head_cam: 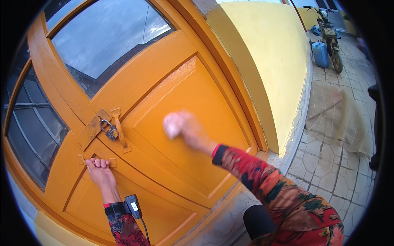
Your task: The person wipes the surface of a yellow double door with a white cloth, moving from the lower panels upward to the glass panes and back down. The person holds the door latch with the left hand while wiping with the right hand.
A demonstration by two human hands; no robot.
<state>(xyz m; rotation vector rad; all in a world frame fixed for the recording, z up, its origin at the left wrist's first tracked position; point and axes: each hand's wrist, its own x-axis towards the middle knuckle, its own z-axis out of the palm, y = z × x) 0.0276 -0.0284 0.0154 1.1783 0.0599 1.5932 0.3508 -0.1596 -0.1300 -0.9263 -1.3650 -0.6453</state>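
Note:
My left hand (pixel 100 172) is closed around the orange door handle (pixel 112 162) on the left door leaf. A black strapped device with a cable sits at that wrist. Blurred by motion, my right hand (pixel 187 127) is at the panel of the orange wooden door (pixel 212 113), holding a pale pinkish-white cloth (pixel 172 125). An open-shackled or closed padlock (pixel 110 130), which I cannot tell, hangs at the metal hasp (pixel 92 129) between the leaves. Beside it is a second orange handle (pixel 120 130). Glass panes (pixel 104 40) above reflect the sky.
A yellow wall (pixel 261 55) borders the door on the right. A beige sheet (pixel 335 117) lies on the paving tiles (pixel 323 163). Farther back stand a blue plastic jerrycan (pixel 320 54) and a parked two-wheeler (pixel 331 40). A concrete step (pixel 227 215) runs below the door.

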